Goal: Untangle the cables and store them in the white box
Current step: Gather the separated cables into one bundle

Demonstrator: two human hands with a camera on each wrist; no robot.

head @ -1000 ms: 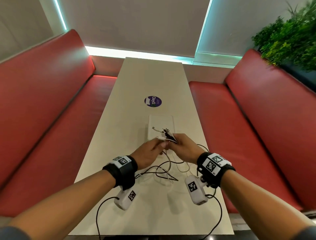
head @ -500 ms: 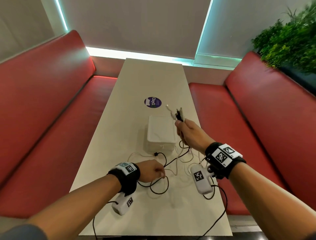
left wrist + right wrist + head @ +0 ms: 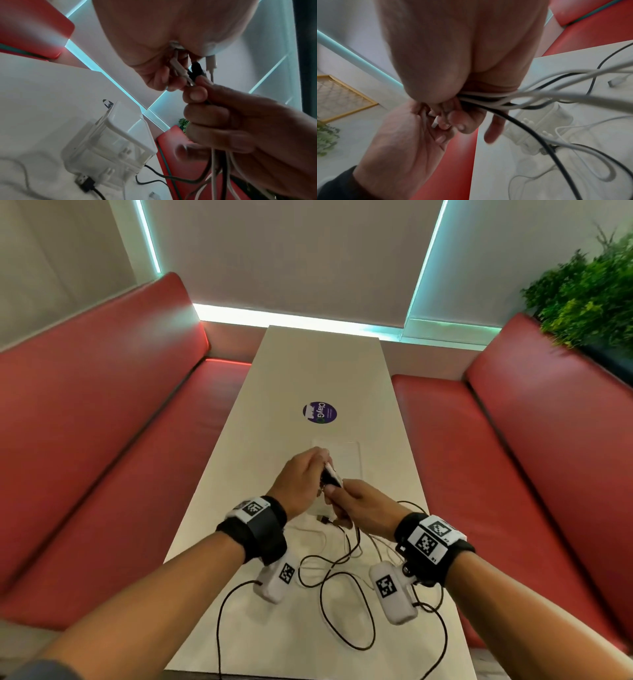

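Note:
Both hands meet above the near end of the white box (image 3: 347, 455), which stands open on the table. My right hand (image 3: 337, 498) grips a bundle of black and white cables (image 3: 489, 100). My left hand (image 3: 322, 470) pinches the plug ends (image 3: 179, 70) sticking up out of that bundle. The rest of the cables (image 3: 337, 563) hang down and loop in a tangle on the table between my wrists. A black USB plug (image 3: 84, 182) lies against the box's near wall (image 3: 109, 159).
The long pale table (image 3: 318, 364) carries a round purple sticker (image 3: 319, 412) beyond the box. Red benches (image 3: 102, 440) run along both sides. A green plant (image 3: 589, 296) stands at the back right. Black leads from the wrist cameras trail over the near table edge.
My left hand has risen off the table cables and joined the right hand at the plug ends. My right hand has come down and nearer from beside the box.

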